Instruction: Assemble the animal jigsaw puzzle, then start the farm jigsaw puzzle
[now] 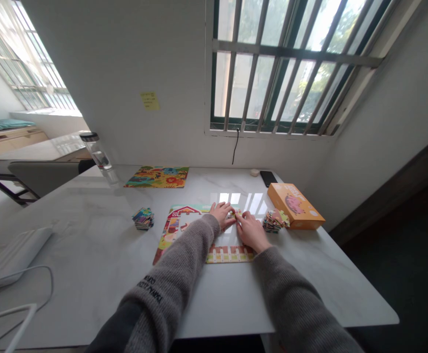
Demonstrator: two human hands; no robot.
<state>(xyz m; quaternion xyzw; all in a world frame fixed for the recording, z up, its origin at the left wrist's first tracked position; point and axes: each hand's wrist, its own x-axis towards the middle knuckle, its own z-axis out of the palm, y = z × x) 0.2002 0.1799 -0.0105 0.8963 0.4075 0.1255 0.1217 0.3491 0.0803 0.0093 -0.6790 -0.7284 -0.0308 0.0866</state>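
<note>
A partly assembled farm puzzle (228,255) lies on the white table, with a red barn at its upper left and a fence strip along its bottom. My left hand (223,214) rests over its upper part, fingers spread toward the right. Close beside it, my right hand (251,230) is closed with thumb and index finger around a small puzzle piece (237,214), partly hidden by the fingers. One stack of puzzle pieces (143,219) stands left of the puzzle, another stack (274,221) just right of my right hand.
An orange box (297,206) sits at the right, near a black phone (269,179). A colourful animal picture (158,177) lies at the back left, and a clear bottle (96,152) stands beyond it. A white device (18,255) with a cable is at the far left.
</note>
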